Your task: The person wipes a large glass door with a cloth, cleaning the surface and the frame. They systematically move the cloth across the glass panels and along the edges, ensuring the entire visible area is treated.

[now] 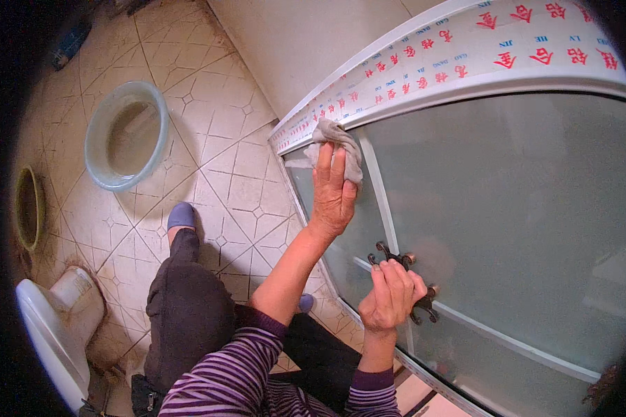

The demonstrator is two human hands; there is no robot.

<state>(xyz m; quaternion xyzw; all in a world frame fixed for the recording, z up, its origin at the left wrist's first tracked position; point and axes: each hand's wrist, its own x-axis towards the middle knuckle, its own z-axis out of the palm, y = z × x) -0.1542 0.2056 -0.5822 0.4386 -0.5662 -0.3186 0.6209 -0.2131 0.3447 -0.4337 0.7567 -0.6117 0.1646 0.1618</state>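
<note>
My left hand [334,198] presses a crumpled pale grey cloth [342,142] to the white frame strip and glass near the door's narrow upper corner. Its fingers lie over the cloth; the thumb is hidden. Lower down, my right hand [391,297] is closed around a dark, ornate door handle [424,303], whose curled ends show on both sides of the fist. The handle sits on a frosted glass door [508,208] with white crossing bars. Red and blue printing covers the frame's plastic film [424,52].
On the tiled floor [236,174] stands a pale blue basin [161,132] with murky water. A greenish round tub [40,208] is at the far left, above a white toilet [49,326]. My foot in a blue slipper [181,215] is between basin and door.
</note>
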